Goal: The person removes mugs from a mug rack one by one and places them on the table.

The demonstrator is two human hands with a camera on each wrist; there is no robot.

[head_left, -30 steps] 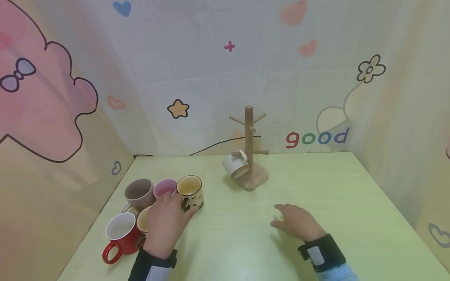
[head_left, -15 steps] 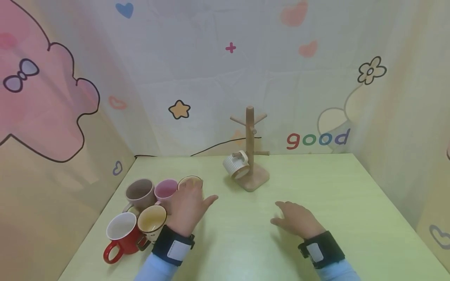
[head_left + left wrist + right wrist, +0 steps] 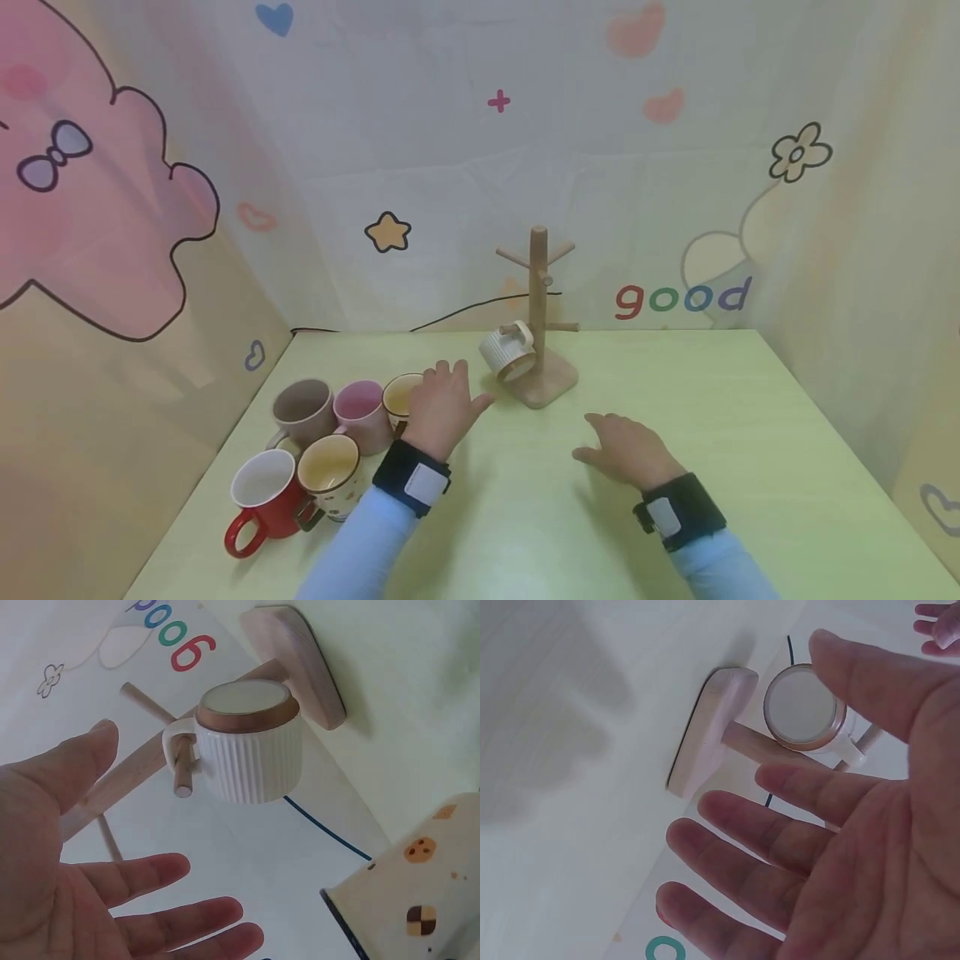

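Observation:
My left hand (image 3: 442, 408) is over the table with fingers spread and thumb out, holding nothing. In the head view it partly covers a cream mug with a dark rim (image 3: 400, 393), whose spotted side (image 3: 427, 877) shows in the left wrist view. Ahead of that hand, a white ribbed mug (image 3: 507, 352) hangs tilted by its handle on a low peg of the wooden mug tree (image 3: 538, 292). To the right, my right hand (image 3: 630, 450) hovers with relaxed fingers and an empty palm (image 3: 855, 877), in front of the mug tree's base.
Left on the table (image 3: 675, 392) stand a grey-brown mug (image 3: 303, 412), a pink mug (image 3: 363, 417), a red mug (image 3: 266, 496) with a white inside and a second cream mug (image 3: 330, 479). A printed curtain (image 3: 420, 125) closes off the back and sides.
My left hand has moved right and forward, off the group of mugs towards the mug tree, uncovering the nearer cream mug. My right hand has shifted slightly forward. The mugs stay in place.

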